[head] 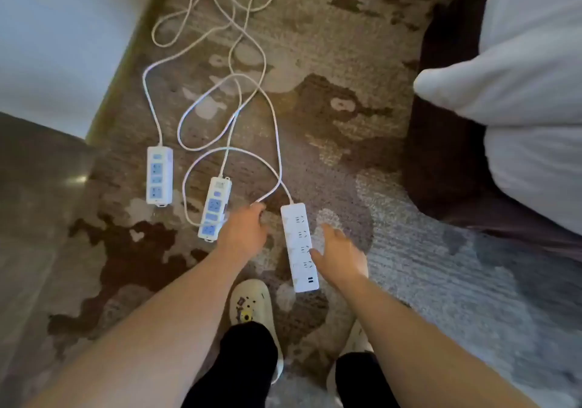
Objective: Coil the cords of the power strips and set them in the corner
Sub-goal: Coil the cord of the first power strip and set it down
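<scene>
- Left hand [244,229]: fingers curled down over the loose end of a white cord [271,191] where it reaches the carpet between two strips; they appear to pinch it, a fair place to start a coil
- Right hand [338,250]: fingers spread and relaxed, holding nothing; thumb touching or just over the right edge of the all-white power strip [299,247], seemingly poised to steady or lift it
- All-white power strip: lying flat, sockets up, USB ports at the near end, its cord leaving the far end in a wide loop to the left
- Middle power strip [214,207]: blue sockets, flat and slightly tilted, just left of the left hand, partly hidden by it at the near end
- Left power strip [159,175]: blue sockets, flat, apart from the others, nearest the wall; its cord runs straight away from the person
- Cords, general: all uncoiled, crossing one another in loose loops toward the far edge of view; which cord belongs to which plug cannot be told
- Patterned carpet [330,124]: bears all three strips; nothing yet set in a corner
- White wall [63,29] and grey hard floor [37,187] at left; the corner there is a likely destination
- Bed with white duvet [519,108] at right
- Cream clog [252,303] on the person's foot, near edge, charms on top
</scene>
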The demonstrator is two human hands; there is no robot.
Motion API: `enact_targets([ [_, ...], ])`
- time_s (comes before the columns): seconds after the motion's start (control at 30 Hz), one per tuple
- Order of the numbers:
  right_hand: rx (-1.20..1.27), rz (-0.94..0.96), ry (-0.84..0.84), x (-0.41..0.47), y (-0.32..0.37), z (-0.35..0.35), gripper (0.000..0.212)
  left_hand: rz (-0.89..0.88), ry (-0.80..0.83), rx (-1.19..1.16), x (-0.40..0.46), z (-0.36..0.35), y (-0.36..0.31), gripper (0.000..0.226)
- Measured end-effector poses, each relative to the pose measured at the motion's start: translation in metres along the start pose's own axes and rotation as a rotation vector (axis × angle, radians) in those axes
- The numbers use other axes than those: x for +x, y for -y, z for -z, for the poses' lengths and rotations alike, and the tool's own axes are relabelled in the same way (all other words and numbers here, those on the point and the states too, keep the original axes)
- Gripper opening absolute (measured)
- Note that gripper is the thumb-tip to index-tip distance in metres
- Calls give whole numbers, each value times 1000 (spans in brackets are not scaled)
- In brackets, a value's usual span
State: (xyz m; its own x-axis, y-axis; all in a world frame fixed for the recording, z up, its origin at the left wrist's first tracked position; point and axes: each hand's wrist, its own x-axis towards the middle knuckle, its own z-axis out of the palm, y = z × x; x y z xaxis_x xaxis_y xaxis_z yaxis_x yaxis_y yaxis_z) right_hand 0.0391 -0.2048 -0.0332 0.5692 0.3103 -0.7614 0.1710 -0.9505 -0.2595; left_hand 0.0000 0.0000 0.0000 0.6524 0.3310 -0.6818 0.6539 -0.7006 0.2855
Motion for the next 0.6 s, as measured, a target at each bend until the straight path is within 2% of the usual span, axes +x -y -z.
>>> enact_targets([
  [0.1,-78,-52,-25,49,-3,-48,88,-72,-88,167,59,-39,4,54],
  [0.23,-104,-124,-43,100,2,-98,115,-403,-124,428,128,-78,11,61],
  [0.33,-157,-147,-104,126,11,-122,127,-571,-104,637,173,-87,15,57],
  [0.4,-195,-153,-188,135,13,-134,123,-631,-138,759,191,-90,17,45],
  [0.5,-140,-129,-248,141,10,-131,101,-651,-189,929,199,-88,18,28],
  [0.6,-39,-82,-262,135,-4,-103,84,-630,-99,1010,189,-74,14,22],
])
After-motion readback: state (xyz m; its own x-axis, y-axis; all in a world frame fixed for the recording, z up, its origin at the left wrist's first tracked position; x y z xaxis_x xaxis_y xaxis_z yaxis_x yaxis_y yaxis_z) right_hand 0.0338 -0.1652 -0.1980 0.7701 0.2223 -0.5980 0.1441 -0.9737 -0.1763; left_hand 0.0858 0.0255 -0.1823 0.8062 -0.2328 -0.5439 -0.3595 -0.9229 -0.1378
